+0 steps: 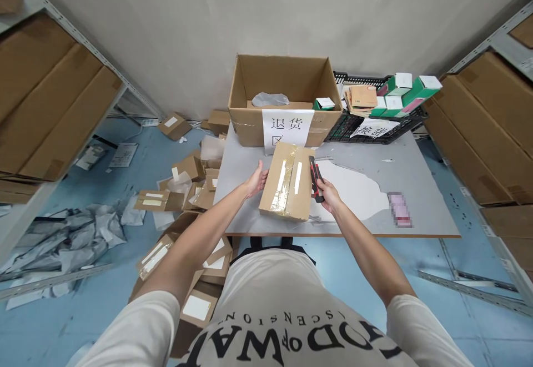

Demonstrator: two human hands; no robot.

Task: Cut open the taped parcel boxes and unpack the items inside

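Observation:
A taped brown cardboard box (288,182) stands near the table's front edge, turned a little askew. Clear tape runs down its top, with white strips along both sides of the seam. My left hand (257,181) is at the box's left side, fingers stretched out and thumb raised; whether it bears any weight I cannot tell. On the right, my right hand (330,195) is closed around a black and red box cutter (315,179), held upright against or just beside the box's right edge. Whether its blade is out is too small to see.
Behind are a large open carton (245,128) with a paper sign and a black crate (385,134) of green-white boxes. A white sheet (358,189) and pink item (400,210) lie on the table (433,211). Empty cartons (189,167) crowd the floor at left.

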